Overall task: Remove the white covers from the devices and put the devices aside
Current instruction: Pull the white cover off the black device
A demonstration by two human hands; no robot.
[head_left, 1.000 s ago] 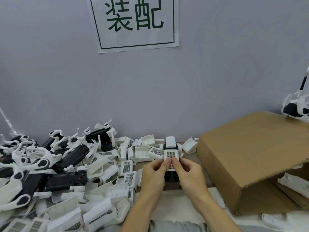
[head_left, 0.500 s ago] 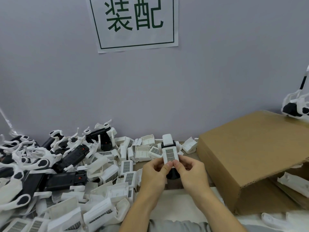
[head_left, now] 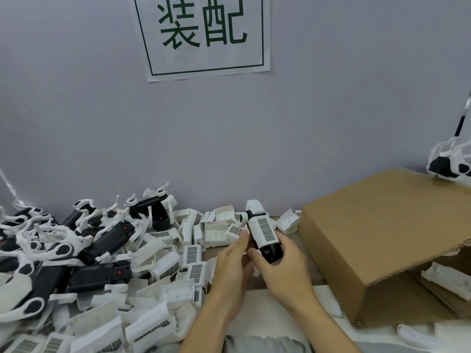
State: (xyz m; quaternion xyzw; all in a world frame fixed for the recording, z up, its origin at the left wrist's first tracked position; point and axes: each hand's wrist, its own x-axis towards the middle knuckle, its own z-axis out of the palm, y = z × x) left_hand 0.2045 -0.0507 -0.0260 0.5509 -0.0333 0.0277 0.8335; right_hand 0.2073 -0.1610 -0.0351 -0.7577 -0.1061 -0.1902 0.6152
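Note:
I hold a black device [head_left: 270, 249] above the table's middle. A white cover [head_left: 263, 230] with a gridded grey patch sits on its upper side, and a white block caps its far end. My right hand [head_left: 279, 270] grips the device's black near end from the right and below. My left hand [head_left: 233, 261] is at the device's left side, its thumb tip touching the cover's left edge. The device is tilted, with its far end pointing up and left.
A heap of loose white covers [head_left: 178, 266] spreads left of my hands. Black devices with white clips [head_left: 96, 250] pile at the far left. A large cardboard box [head_left: 377, 238] stands to the right, more white parts inside its open side [head_left: 448, 278].
The device has shifted right and turned so its near end swings toward my right hand. My right hand now wraps the black end; my left fingers slid to the cover's left edge.

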